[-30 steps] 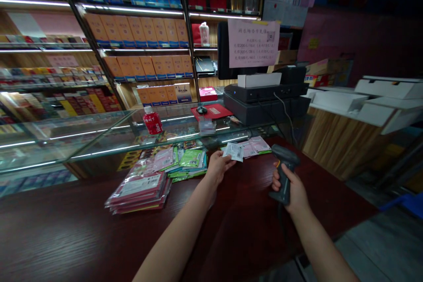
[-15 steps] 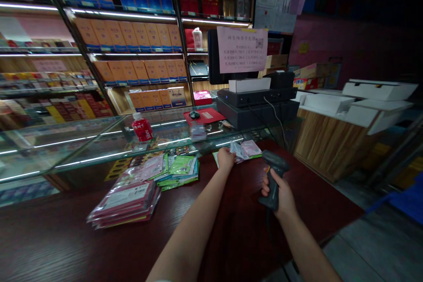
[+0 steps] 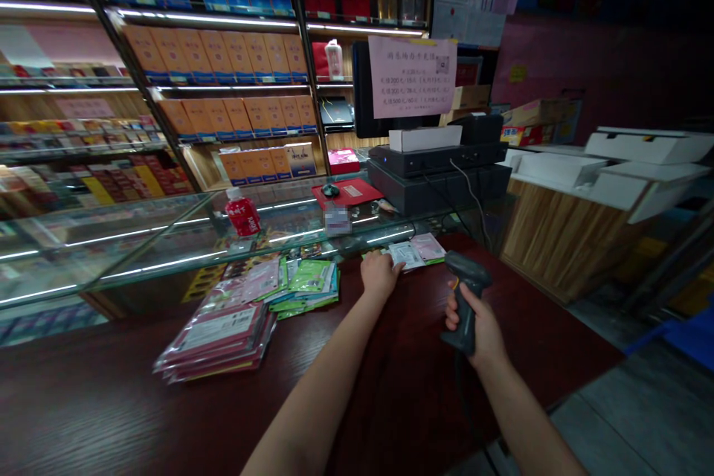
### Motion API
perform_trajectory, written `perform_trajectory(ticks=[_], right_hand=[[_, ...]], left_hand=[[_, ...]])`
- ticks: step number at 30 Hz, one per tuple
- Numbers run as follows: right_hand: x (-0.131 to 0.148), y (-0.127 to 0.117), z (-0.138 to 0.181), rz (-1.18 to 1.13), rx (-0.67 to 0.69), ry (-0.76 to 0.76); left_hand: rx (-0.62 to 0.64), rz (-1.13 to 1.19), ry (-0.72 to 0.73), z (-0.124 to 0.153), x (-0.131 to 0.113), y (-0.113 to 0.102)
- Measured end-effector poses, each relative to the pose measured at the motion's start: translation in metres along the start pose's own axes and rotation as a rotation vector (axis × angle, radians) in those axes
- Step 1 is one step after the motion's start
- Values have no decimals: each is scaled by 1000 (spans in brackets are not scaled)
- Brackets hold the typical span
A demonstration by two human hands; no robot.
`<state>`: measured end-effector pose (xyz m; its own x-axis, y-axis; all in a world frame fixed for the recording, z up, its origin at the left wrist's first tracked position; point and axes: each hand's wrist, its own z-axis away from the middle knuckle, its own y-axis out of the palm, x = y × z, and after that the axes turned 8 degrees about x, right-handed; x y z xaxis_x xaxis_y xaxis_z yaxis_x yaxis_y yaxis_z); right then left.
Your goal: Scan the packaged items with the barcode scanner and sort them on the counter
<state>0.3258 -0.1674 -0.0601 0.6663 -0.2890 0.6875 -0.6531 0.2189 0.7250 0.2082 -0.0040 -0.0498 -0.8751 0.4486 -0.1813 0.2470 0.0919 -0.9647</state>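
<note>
My right hand (image 3: 484, 323) is wrapped round the grip of a dark barcode scanner (image 3: 467, 297), held above the dark red tabletop with its cable hanging down. My left hand (image 3: 380, 273) rests at the far edge of the table, thumb spread to the right and fingertips partly hidden. Beside that thumb lies a pale grey-white packet (image 3: 407, 256), with a pink packet (image 3: 428, 247) to its right. Left of my left arm are a loose pile of green packets (image 3: 310, 277) and a stack of pink-red plastic-wrapped packages (image 3: 220, 335).
Behind the table runs a glass display counter (image 3: 184, 238) bearing a red bottle (image 3: 242, 213), a mouse (image 3: 331, 190) on a red folder (image 3: 357, 192) and a black cash drawer (image 3: 435, 190). A monitor with a pink notice (image 3: 413, 78) stands above. White boxes (image 3: 647, 149) sit at right.
The grey-white packet, tilted up at my left fingers before, now lies flat. My left thumb has spread away from the fingers. The right hand keeps the scanner in nearly the same place.
</note>
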Motion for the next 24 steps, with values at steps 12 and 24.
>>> perform_trajectory(ticks=[12,24], right_hand=[[-3,-1,3,53,21,54],[-7,0,2,144,85,100]], left_hand=[[-54,-208,-65,41,63,-40],[-80,-167,-434,58,117,-66]])
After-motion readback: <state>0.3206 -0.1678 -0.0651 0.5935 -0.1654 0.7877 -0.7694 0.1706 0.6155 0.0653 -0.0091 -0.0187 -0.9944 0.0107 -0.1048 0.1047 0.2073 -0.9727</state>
